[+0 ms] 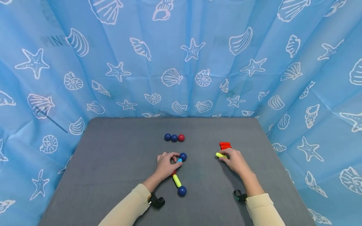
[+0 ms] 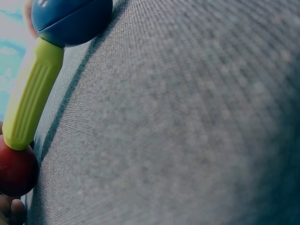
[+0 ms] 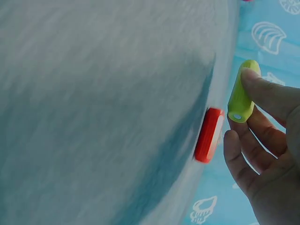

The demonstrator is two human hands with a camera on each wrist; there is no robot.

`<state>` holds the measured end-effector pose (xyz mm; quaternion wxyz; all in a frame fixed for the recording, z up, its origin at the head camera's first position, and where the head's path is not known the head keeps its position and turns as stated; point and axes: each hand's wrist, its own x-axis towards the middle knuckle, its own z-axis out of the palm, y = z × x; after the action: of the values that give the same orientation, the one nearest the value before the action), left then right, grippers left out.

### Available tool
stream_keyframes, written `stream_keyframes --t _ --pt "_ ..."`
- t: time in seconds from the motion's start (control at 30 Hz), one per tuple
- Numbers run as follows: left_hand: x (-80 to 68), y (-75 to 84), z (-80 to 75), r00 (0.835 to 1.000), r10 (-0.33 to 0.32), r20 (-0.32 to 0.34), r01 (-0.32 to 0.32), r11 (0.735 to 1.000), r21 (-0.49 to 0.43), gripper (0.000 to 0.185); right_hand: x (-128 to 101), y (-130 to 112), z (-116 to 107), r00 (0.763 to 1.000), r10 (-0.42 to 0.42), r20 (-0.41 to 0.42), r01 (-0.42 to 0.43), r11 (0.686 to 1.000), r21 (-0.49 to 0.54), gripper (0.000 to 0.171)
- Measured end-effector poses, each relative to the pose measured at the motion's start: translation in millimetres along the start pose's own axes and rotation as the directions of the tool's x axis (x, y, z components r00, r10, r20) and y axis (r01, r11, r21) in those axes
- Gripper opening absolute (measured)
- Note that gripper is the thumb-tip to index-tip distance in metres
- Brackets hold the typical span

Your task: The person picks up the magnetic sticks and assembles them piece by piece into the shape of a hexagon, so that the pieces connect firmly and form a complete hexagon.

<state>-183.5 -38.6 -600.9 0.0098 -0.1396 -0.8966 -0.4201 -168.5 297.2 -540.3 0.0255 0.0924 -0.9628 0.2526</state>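
Two hands, left (image 1: 165, 164), right (image 1: 234, 160), faint unreadable curtain (image 1: 53, 40) lettering

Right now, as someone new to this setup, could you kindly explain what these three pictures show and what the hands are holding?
A person works bare-handed at a grey table. One picture comes from a head camera; the other two from cameras on each wrist. The left hand grips a chain of toy rods and balls: a light blue rod joined to a blue ball, a red ball, a yellow-green rod and another blue ball. The right hand pinches a loose yellow-green rod beside red rods. Three spare balls lie farther back.
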Motion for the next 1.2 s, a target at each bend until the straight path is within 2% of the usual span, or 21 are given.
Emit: stream_keyframes --t 0.23,0.43,0.6,0.9,1.2 --pt "-1.1 0.9 0.7 1.0 -0.016 0.019 0.016 1.0 0.008 0.032 8.5 -11.3 6.1 0.999 -0.019 0.026 0.018 0.999 0.034 0.028" --pt "-1.3 4.5 0.4 1.0 -0.013 0.009 0.013 1.0 0.011 0.031 14.4 -18.8 7.2 0.999 -0.04 0.031 0.038 0.998 0.053 0.027" --pt "-1.4 8.1 0.1 1.0 -0.007 -0.004 0.007 1.0 0.007 0.031 18.3 -25.9 8.7 0.996 -0.049 0.068 0.045 0.997 0.069 0.026" --pt "-0.9 6.9 0.3 1.0 -0.014 -0.011 0.014 1.0 0.015 0.031 26.9 -39.6 18.6 0.992 -0.065 0.108 0.054 0.994 0.099 0.023" --pt "-1.4 5.4 -1.5 1.0 -0.012 -0.021 0.012 1.0 0.016 0.03 36.0 -52.5 28.6 0.99 -0.084 0.111 0.072 0.992 0.107 0.022"
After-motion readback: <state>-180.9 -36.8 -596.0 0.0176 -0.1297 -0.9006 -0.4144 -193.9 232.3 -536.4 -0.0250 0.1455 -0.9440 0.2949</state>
